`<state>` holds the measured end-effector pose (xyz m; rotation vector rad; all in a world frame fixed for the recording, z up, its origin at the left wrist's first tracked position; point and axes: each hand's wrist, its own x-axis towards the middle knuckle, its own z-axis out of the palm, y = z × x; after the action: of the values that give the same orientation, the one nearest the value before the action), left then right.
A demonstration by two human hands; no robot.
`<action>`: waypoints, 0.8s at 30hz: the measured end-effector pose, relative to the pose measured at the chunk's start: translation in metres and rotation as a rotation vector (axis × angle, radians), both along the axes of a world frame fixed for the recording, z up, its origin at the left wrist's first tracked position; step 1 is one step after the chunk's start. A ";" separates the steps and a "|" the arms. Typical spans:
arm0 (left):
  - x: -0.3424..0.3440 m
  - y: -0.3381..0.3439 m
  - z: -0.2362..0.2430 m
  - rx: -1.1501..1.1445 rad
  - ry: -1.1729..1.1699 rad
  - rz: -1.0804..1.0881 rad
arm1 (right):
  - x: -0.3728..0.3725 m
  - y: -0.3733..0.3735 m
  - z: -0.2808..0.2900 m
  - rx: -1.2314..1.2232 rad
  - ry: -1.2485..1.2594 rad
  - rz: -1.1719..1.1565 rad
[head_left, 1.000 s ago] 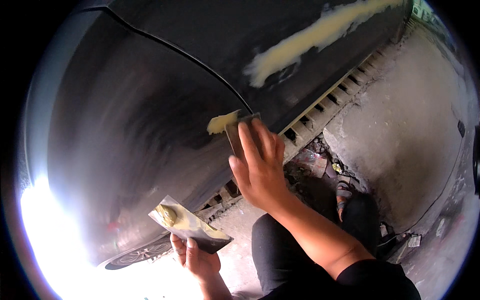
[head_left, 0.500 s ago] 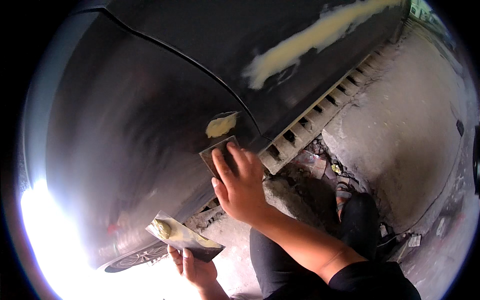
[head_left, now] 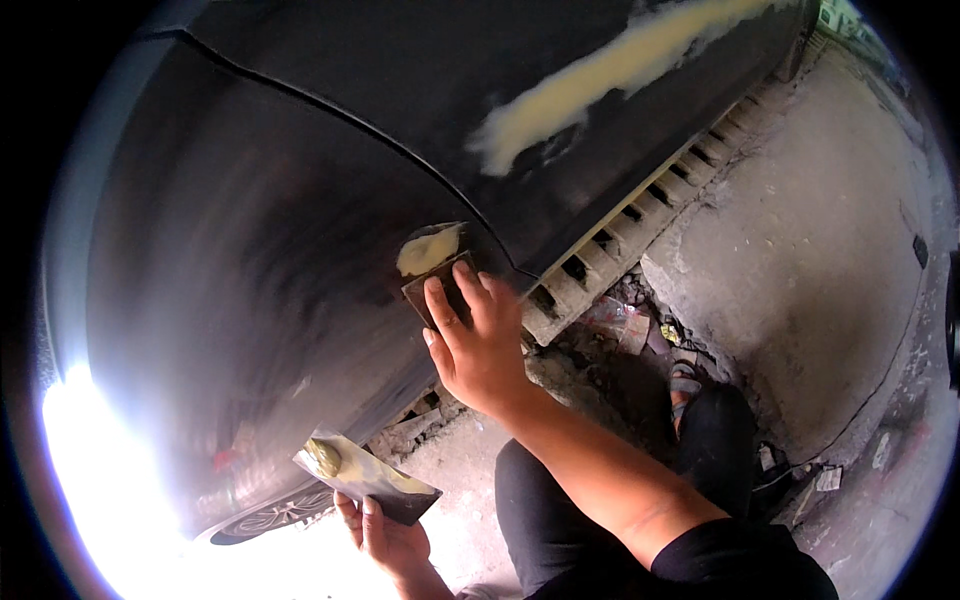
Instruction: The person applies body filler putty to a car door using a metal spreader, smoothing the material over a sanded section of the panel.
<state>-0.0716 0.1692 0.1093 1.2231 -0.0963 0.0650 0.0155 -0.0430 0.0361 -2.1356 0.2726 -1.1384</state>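
Two hands, two flat tools, two putty patches on one dark car

Taking the middle of the view as the clock's centre, one dark car body [head_left: 230,240] fills the side from 7 round to 1 o'clock. It carries two patches of yellowish putty: a small patch [head_left: 428,250] just off centre toward 10 to 11, and a long patch [head_left: 600,80] out at 1 o'clock. One curved panel seam [head_left: 330,108] comes in from 10 to 11 and ends near the middle.

The right hand [head_left: 478,345], near centre, has its fingers laid over one dark flat spreader [head_left: 420,297], gripping it by the panel; the small patch sits at the spreader's 11 o'clock edge, touching or just beside it. The left hand [head_left: 388,542], toward 7 o'clock, is closed on one flat plate [head_left: 405,500], thumb uppermost. The plate bears one thick lump of putty [head_left: 322,458] at its 11 o'clock end and a thinner smear.

One wheel [head_left: 275,517] shows between 7 and 8, one slotted strip [head_left: 625,235] runs toward 2, and one sandalled foot [head_left: 684,385] rests near 4.
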 end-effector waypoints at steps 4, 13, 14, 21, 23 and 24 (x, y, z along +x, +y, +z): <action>-0.001 -0.004 0.005 0.012 -0.004 0.004 | -0.021 -0.005 0.007 0.036 0.071 0.071; 0.000 -0.002 0.006 -0.002 -0.027 0.006 | 0.004 0.010 0.043 0.302 -0.046 0.009; 0.001 -0.003 0.007 -0.009 -0.028 0.003 | 0.004 0.018 0.043 0.314 -0.046 0.019; 0.003 0.003 0.008 -0.013 -0.043 0.012 | -0.023 0.027 0.029 0.361 0.059 0.213; 0.002 0.002 0.008 -0.019 -0.054 0.000 | -0.017 0.009 0.027 0.436 -0.031 0.135; 0.001 0.004 0.008 -0.017 -0.051 -0.003 | -0.011 0.002 0.028 0.475 -0.074 0.099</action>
<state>-0.0704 0.1730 0.1168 1.2044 -0.1413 0.0944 0.0040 -0.0410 0.0640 -1.6679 0.3588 -0.9782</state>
